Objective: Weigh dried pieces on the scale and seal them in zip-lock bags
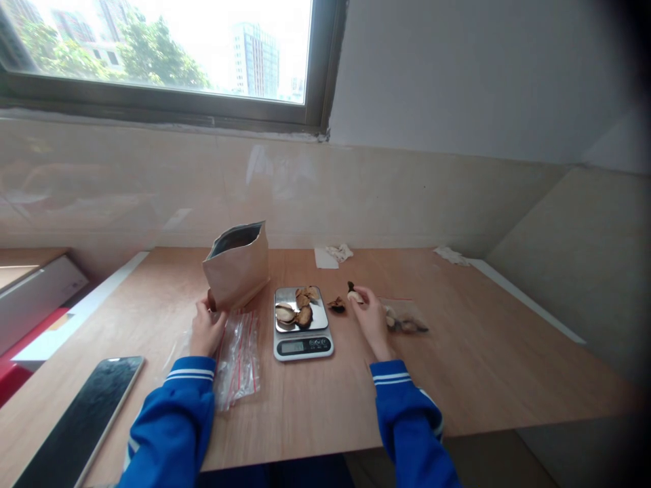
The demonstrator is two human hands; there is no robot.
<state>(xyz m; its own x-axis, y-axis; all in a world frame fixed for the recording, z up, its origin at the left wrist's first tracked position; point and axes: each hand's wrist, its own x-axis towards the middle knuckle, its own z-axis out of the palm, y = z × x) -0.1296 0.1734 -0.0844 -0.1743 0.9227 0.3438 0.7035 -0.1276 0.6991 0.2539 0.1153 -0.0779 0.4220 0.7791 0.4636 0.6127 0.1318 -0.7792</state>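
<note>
At the lower left corner of a brown paper pouch, my left hand is closed, with a small brown bit showing at its fingertips. The pouch stands upright with its top open. My right hand pinches a dried mushroom piece, pale with a dark end, above the table. Between my hands is a kitchen scale; its display is too small to read. Several dried pieces, brown and pale, lie on its metal plate. Another dark dried piece rests on the table right of the scale.
Clear zip bags with red seams lie beside my left forearm. A bag of dried pieces is just past my right hand. A phone lies front left. White paper and crumpled tissue are at the back by the wall.
</note>
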